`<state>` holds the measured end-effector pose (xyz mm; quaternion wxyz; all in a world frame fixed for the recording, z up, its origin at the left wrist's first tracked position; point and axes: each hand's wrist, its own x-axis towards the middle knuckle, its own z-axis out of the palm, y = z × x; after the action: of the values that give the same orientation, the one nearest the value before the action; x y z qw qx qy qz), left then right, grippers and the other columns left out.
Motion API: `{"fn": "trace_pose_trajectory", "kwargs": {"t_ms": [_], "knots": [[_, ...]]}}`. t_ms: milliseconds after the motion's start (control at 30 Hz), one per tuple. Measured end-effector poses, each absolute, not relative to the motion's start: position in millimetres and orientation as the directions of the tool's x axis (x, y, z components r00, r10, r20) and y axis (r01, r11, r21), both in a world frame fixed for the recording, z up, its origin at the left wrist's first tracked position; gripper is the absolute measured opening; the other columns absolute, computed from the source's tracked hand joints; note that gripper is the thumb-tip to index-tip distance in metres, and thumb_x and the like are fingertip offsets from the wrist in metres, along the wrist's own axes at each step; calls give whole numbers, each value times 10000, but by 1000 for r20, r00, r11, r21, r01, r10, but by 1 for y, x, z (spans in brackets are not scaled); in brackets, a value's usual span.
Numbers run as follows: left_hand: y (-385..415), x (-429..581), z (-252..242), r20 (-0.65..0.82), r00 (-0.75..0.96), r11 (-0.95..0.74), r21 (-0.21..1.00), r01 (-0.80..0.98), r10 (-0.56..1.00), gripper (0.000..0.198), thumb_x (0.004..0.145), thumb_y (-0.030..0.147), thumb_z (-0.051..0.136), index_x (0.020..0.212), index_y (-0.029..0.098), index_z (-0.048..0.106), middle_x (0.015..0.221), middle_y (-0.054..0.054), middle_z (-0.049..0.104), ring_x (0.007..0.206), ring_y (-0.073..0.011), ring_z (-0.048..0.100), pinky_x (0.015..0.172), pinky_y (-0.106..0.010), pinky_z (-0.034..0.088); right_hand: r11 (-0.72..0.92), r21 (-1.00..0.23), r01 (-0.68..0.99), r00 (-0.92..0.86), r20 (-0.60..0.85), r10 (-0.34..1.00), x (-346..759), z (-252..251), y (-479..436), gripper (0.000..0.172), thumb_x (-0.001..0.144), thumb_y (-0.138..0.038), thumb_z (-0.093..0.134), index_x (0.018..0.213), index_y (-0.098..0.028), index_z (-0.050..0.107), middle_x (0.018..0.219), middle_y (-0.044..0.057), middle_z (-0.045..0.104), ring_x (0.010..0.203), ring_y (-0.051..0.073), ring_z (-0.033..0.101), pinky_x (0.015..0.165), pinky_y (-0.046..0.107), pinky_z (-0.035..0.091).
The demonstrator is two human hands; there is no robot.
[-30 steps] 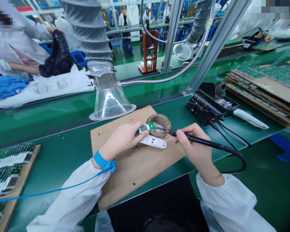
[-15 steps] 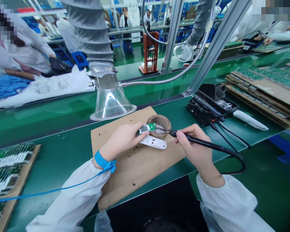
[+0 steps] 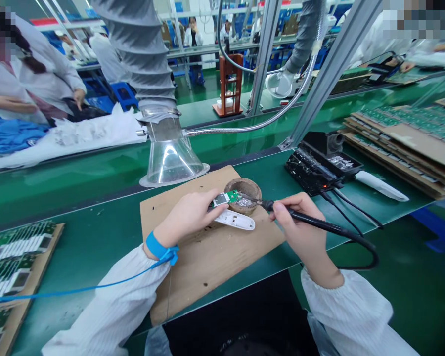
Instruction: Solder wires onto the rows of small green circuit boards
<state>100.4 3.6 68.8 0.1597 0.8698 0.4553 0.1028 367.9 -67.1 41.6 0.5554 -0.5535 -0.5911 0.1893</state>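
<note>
My left hand [image 3: 189, 215], with a blue strap [image 3: 158, 246] round its wrist, grips a small green circuit board [image 3: 226, 198] that carries a grey screen. The board's far end reaches over the near rim of a round brown bowl [image 3: 257, 190] with silvery bits of solder in it. Below the board, a white plastic casing [image 3: 237, 220] slants out from under my left fingers. My right hand [image 3: 300, 222] holds a soldering iron [image 3: 282, 207] like a pen, its tip at the end of the board. Whether the tip touches the board I cannot tell.
Cardboard [image 3: 193, 267] lies under the bowl. A clear extraction hood [image 3: 172, 163] hangs just behind it. At right stands a black soldering station [image 3: 311, 168] with cables, near stacked boards [image 3: 404, 143]. More circuit boards [image 3: 18, 252] lie at left. Co-workers sit across the bench.
My hands keep almost the same pose, with the iron's tip still at the board. The view has shifted slightly. At the upper left, a co-worker's hands have moved.
</note>
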Motion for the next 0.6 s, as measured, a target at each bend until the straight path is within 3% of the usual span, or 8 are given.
{"fn": "trace_pose_trajectory", "kwargs": {"t_ms": [200,333,500,600], "knots": [[-2,104,78,154,470,-486,441,754,869,337,1111,516,499,1064,207,624,850,-47,715,734,-228,646,638,-325,368,391,-875,285,477,483,734,394,47,-66,225,995,-414,730,896,-244,621,675,-15,703,553,176,655,536,304,488],[-5,104,78,15,567,-516,434,739,824,320,1103,500,524,1030,207,628,844,-49,719,709,-227,648,616,-327,352,390,-895,219,535,444,719,413,45,-65,234,958,-415,763,875,-253,617,641,-23,668,559,206,655,518,318,455],[-3,97,89,92,478,-470,416,778,873,379,1106,552,494,1030,206,628,819,-50,716,716,-239,662,618,-332,367,374,-902,217,576,428,697,421,42,-68,229,969,-428,753,857,-279,621,643,-22,649,572,214,645,506,325,433],[-2,99,88,28,510,-482,374,792,860,357,1100,536,514,1007,208,623,793,-46,708,685,-239,650,589,-334,327,362,-909,208,568,414,712,421,42,-69,230,971,-432,756,864,-273,629,641,-19,652,573,211,645,505,322,431]]}}
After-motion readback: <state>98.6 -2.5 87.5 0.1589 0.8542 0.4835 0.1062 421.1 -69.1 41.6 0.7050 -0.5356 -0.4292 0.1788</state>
